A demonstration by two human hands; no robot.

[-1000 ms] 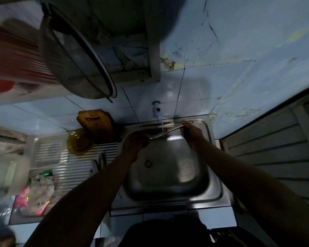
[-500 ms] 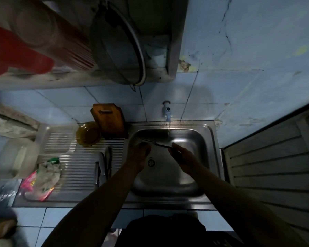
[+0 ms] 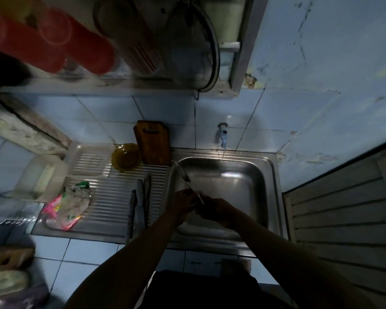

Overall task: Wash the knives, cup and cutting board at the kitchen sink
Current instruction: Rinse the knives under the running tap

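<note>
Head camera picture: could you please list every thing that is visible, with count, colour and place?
knife: one, silver, held over the sink
knives: about three, grey, on the drainboard
cutting board: one, brown, leaning on the wall tiles
bowl: one, yellow, beside the board
sink: one, steel
tap: one, pale blue, on the wall
wrapper: one, pink and white, on the drainboard
left hand: touches the knife
right hand: grips the knife

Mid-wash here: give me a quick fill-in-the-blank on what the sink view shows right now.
1. Both hands hold a ____ over the sink.
2. The wooden cutting board leans against the ____ wall.
3. The yellow bowl sits to the ____ of the cutting board.

Missing words: knife; tiled; left
</note>
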